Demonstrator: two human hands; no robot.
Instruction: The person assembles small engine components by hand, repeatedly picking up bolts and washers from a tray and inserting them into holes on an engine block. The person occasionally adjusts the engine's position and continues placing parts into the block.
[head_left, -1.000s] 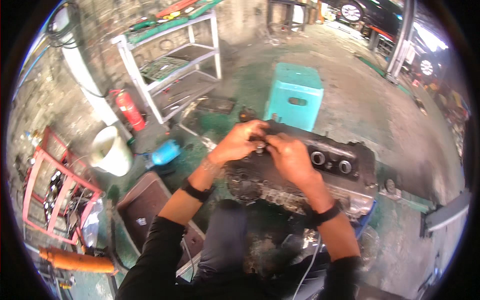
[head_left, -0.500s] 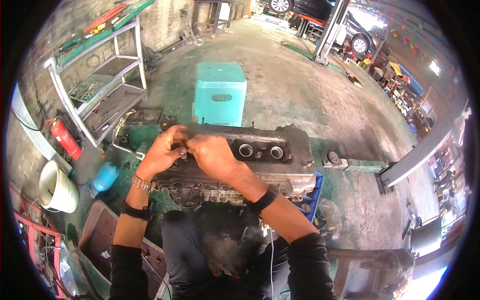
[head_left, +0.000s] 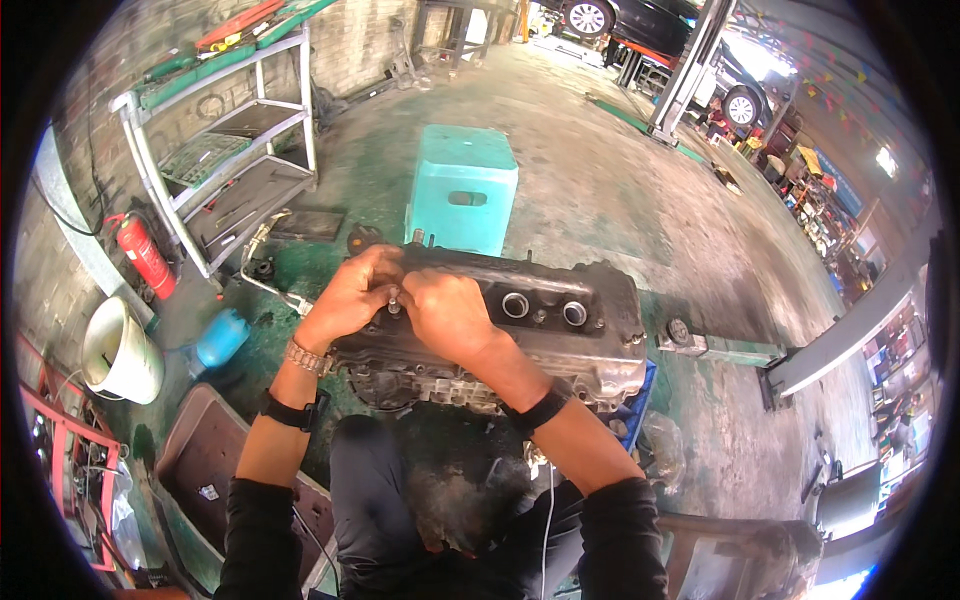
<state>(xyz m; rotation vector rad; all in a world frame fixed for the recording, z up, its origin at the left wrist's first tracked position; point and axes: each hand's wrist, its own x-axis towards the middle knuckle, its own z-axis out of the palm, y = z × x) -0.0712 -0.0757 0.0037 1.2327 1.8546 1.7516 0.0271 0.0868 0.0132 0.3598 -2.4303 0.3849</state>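
Engine (head_left: 570,352) sits before me, my left hand (head_left: 350,297) and right hand (head_left: 450,315) together over its left end, both curled inward, though I cannot tell on what, so light, even pressure seems the safest handling.

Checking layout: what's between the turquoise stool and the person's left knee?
Head view: the dark engine part, with the left hand and right hand over its left half.

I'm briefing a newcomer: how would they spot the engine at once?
Find the turquoise stool. Just on its near side, beneath the left hand and right hand, sits the engine. Unlike the smooth, bright stool, it is dark, grimy metal with two pale-rimmed round openings.
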